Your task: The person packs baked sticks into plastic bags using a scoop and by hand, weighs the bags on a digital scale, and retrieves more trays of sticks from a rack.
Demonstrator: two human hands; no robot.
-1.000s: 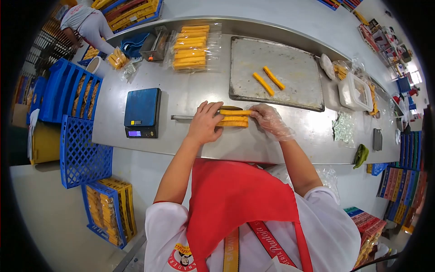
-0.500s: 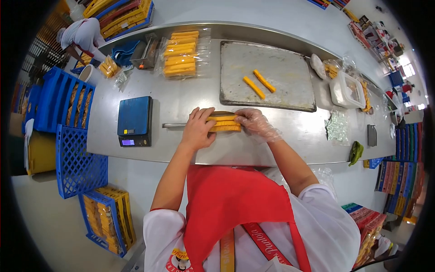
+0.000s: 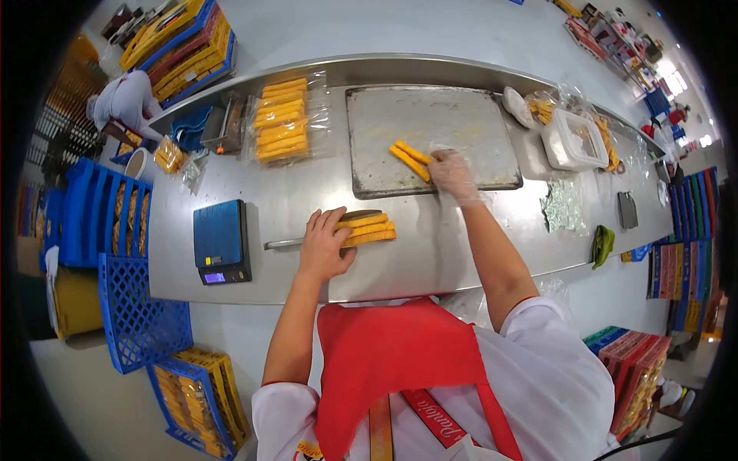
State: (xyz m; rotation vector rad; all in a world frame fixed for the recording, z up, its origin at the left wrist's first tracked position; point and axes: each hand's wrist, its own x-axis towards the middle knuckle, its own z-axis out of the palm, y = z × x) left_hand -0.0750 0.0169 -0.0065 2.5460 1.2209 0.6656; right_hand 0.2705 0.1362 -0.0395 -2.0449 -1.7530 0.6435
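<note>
My bare left hand (image 3: 327,244) is wrapped round the left part of a few yellow breadsticks (image 3: 373,230), thumb on the near side and fingers on the far side. They lie against a metal tool with a long flat handle (image 3: 283,244), partly hidden under the hand. My right hand (image 3: 453,177), in a clear plastic glove, is closed at the right end of two yellow breadsticks (image 3: 410,161) on the worn baking tray (image 3: 469,115). Those two sit side by side, slanting; the fingertips are partly hidden.
A digital scale (image 3: 219,238) stands at the left. Bagged breadsticks (image 3: 280,119) lie behind it, beside a metal box (image 3: 224,127). To the right are a clear plastic tub (image 3: 573,140), a green cloth (image 3: 603,244) and small packets (image 3: 565,206). A person (image 3: 127,104) bends at far left.
My right hand has left the breadsticks by my left hand and reached up to the tray. The two sticks there are now closer together. My left hand still holds its breadsticks.
</note>
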